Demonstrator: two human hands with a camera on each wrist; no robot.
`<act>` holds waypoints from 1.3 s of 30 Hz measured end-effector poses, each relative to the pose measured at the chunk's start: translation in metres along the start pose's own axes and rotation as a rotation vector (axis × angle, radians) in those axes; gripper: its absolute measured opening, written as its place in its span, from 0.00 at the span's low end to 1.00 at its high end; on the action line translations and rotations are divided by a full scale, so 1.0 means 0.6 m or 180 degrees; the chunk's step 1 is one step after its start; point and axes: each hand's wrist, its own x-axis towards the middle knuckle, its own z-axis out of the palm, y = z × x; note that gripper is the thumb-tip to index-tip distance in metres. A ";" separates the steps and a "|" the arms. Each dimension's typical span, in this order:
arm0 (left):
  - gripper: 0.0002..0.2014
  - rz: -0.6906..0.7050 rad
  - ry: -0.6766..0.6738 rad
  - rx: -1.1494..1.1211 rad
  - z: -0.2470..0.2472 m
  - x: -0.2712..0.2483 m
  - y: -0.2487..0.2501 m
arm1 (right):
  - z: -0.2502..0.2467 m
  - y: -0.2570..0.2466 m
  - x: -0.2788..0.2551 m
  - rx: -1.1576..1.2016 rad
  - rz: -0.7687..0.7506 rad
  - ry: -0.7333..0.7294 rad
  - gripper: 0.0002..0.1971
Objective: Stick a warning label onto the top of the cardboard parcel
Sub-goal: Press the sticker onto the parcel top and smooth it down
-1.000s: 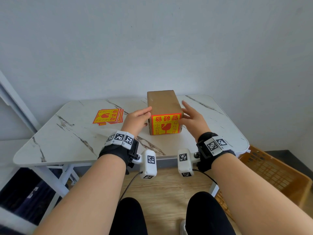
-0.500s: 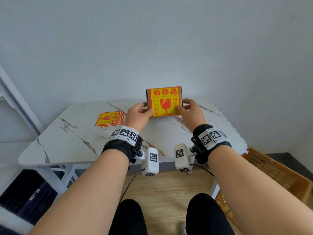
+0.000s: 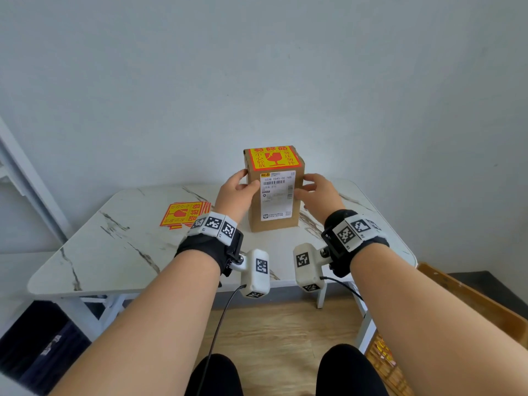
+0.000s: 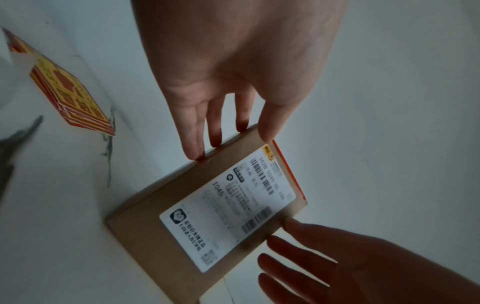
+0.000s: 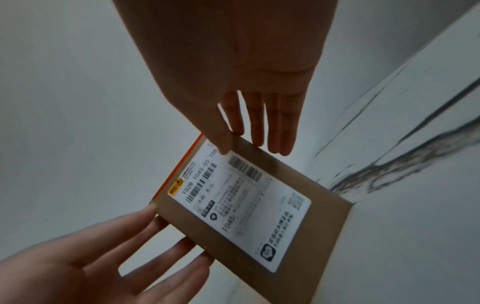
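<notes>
The brown cardboard parcel [image 3: 274, 195] stands upright on the marble table [image 3: 128, 252]. A yellow-and-red warning label [image 3: 273, 157] covers its top face. A white shipping label [image 3: 277, 195] faces me. My left hand [image 3: 243, 184] touches the parcel's left side, its thumb on the front edge. My right hand [image 3: 310, 185] touches the right side. In the left wrist view the fingers [image 4: 215, 131] lie straight along the parcel's [image 4: 207, 216] edge. The right wrist view shows the right fingers [image 5: 259, 131] straight against the parcel [image 5: 246, 205].
A stack of spare warning labels [image 3: 184, 214] lies on the table to the left of the parcel, also seen as the stack [image 4: 70, 96] in the left wrist view. A brown basket [image 3: 471, 304] sits on the floor at the right. A wall rises close behind the table.
The parcel was on its side with the warning label facing me. Both hands lifted and turned it; it now stands upright, label on top, shipping label towards me.
</notes>
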 end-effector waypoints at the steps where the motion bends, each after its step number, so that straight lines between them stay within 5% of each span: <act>1: 0.26 -0.0043 -0.0016 0.0020 0.002 0.002 -0.002 | 0.004 0.005 0.003 -0.0095 0.0116 -0.0094 0.26; 6: 0.30 -0.0246 -0.0247 0.0205 0.018 0.010 -0.026 | 0.030 0.019 0.018 -0.0605 0.0216 -0.0446 0.24; 9: 0.29 -0.0217 -0.0240 0.0250 0.026 0.025 -0.033 | 0.035 0.025 0.037 -0.0513 0.0198 0.0232 0.17; 11: 0.29 -0.0201 -0.0151 0.0287 0.028 0.038 -0.039 | 0.032 0.028 0.052 -0.0282 0.0365 0.0524 0.22; 14: 0.29 -0.0170 -0.0132 0.0358 0.034 0.056 -0.054 | 0.029 0.035 0.070 -0.0294 0.0480 0.0224 0.29; 17: 0.27 -0.0188 -0.0136 0.0442 0.039 0.076 -0.063 | 0.036 0.038 0.089 -0.0347 0.0374 -0.0030 0.22; 28: 0.16 -0.0294 0.0228 0.0412 0.044 0.170 -0.067 | 0.076 0.042 0.159 -0.0451 0.0259 -0.0042 0.22; 39: 0.21 -0.0219 -0.0016 0.0615 0.054 0.196 -0.066 | 0.100 0.031 0.196 -0.0659 0.0302 -0.0215 0.20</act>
